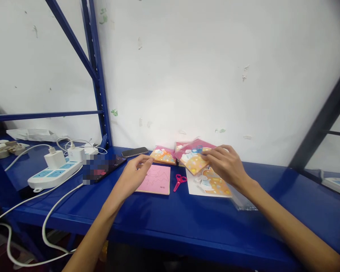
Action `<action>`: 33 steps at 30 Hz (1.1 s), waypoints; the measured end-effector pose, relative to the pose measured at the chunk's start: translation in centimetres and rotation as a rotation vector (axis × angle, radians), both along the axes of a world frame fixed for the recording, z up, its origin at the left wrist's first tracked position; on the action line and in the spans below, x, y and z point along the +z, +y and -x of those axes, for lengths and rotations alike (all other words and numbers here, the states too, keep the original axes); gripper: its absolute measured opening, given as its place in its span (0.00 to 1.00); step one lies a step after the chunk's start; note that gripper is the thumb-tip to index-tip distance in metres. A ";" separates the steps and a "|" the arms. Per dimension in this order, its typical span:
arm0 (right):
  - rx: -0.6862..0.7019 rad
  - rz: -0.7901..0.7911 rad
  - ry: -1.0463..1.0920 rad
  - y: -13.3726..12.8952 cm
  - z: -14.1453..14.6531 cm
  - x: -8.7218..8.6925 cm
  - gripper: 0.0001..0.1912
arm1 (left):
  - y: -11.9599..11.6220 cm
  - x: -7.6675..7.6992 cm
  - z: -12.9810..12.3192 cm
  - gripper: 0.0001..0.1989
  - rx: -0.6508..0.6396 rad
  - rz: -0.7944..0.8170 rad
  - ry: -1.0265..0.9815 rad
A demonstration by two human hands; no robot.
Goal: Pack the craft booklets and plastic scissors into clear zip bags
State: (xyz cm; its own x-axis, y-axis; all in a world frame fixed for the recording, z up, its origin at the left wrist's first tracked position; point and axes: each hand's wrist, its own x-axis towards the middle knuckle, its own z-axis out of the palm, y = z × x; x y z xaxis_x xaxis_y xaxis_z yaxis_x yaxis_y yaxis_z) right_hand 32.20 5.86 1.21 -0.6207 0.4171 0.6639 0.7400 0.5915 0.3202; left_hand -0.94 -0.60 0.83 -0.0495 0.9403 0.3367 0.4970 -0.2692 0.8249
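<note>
My right hand (226, 164) pinches the right side of a clear plastic packet (194, 160). The packet holds a pink and orange printed sheet, with a small blue item, perhaps scissors, near its top. Over the left edge of a stack of pink paper sheets (155, 181) with line drawings is my left hand (134, 173), its fingers loosely curved and apart, holding nothing. Pink scissors (179, 182) lie between the pink stack and a white-edged printed sheet (212, 185). That sheet is partly under my right hand.
Behind are another orange printed packet (163, 155) and a dark phone (135, 152). A white power strip (55, 173) with chargers and loose cables lies left, beside another dark device (109, 169). Clear plastic (245, 202) lies under my right forearm. A blue metal post (98, 75) rises by the wall.
</note>
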 end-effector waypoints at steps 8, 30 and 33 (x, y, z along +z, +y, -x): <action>0.311 0.097 0.149 -3.1 1.9 -1.6 0.12 | -0.9 -1.2 -3.0 0.41 -0.338 0.280 -0.384; 0.379 1.591 1.403 -3.6 4.5 -1.3 0.21 | -0.9 -1.0 -3.5 0.27 -0.348 0.395 -0.674; 0.359 1.514 1.457 -3.5 4.2 -1.1 0.18 | -0.9 -1.0 -3.7 0.31 -0.266 0.291 -0.555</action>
State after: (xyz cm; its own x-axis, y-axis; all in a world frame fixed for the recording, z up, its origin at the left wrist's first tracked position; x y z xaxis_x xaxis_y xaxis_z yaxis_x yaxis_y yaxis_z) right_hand 27.99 2.35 0.08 -0.2570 0.9660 -0.0283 -0.2193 -0.0868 -0.9718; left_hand 2.75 -1.52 -0.19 0.1034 0.9928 0.0600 -0.0732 -0.0525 0.9959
